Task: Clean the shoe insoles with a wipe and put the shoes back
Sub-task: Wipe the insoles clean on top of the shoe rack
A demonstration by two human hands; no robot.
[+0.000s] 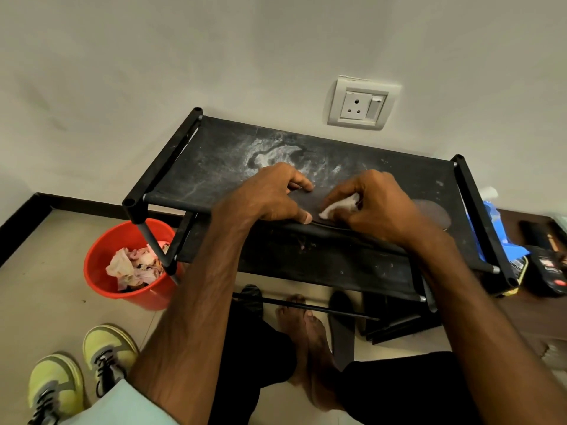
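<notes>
- Insole (306,204) flat on top shelf of rack (211,167), near front edge.
- Left hand (270,194) fingers gripping insole edges.
- Right hand (372,204) fingers pinching wipe (341,205) against insole.
- Shoes (82,369) on floor, far left.

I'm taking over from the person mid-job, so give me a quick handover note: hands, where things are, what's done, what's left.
Left hand: holds the dark insole down on the rack's top shelf.
Right hand: grips a white wipe against that insole.
Green sneakers: on the floor at left, off the rack.
What looks like a second insole lies on the floor by the feet.
Red bucket holds crumpled used wipes.
Done: wiping has begun.
Left: finish wiping, probably refit the insoles, return the shoes to the rack.
</notes>
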